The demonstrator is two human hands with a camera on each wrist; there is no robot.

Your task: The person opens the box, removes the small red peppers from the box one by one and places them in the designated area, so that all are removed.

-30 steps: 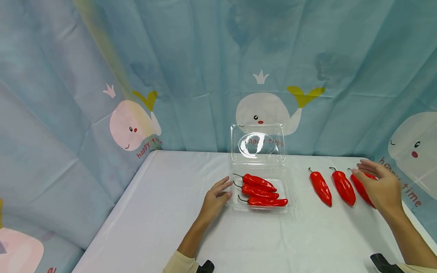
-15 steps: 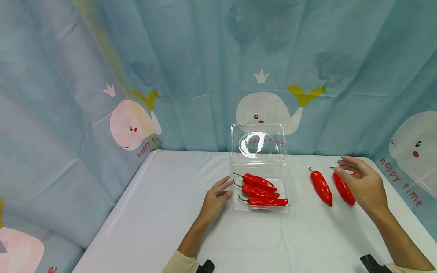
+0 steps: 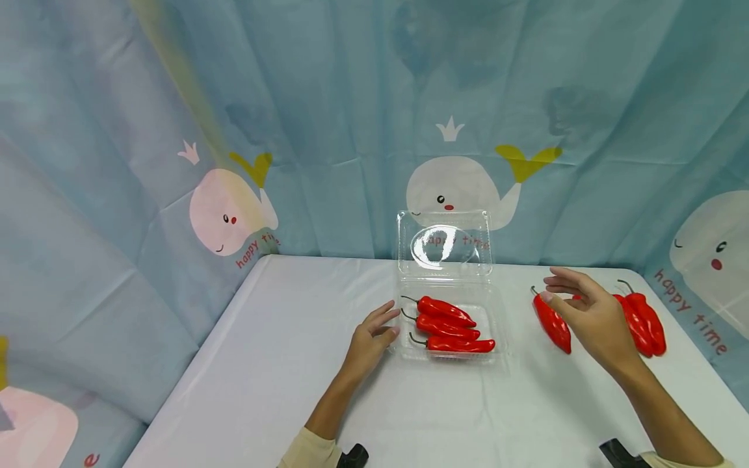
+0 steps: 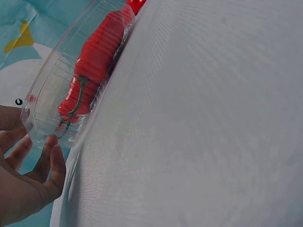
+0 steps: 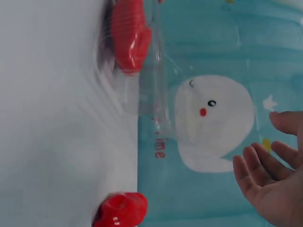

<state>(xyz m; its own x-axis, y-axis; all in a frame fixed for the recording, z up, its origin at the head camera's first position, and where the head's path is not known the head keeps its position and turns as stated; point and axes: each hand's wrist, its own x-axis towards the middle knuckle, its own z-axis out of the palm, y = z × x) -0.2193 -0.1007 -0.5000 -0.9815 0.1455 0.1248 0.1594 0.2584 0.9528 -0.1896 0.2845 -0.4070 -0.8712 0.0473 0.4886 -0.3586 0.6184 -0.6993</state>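
Note:
A hinged clear plastic box (image 3: 497, 312) stands with its lid (image 3: 404, 244) raised at the back. Inside lie three red chili peppers (image 3: 453, 327) with dark curved stems. My left hand (image 3: 365, 341) is at the box's left end, its loosely bent fingertips (image 4: 51, 140) right at the plastic wall. To the right, my right hand (image 3: 593, 318) hovers over a row of loose red peppers, fingers spread loosely and nothing held. Left of it shows one loose pepper (image 3: 552, 325); another is mostly hidden beneath the hand.
Two more loose peppers (image 3: 648, 324) lie side by side right of my right wrist. A white cloth (image 3: 246, 364) covers the table. Behind it hangs a blue curtain (image 3: 333, 130) printed with whales, close behind the raised lid.
My right hand has moved left across the loose peppers, uncovering those on the right and covering another. Nothing was picked up. My left hand and the box have stayed in place.

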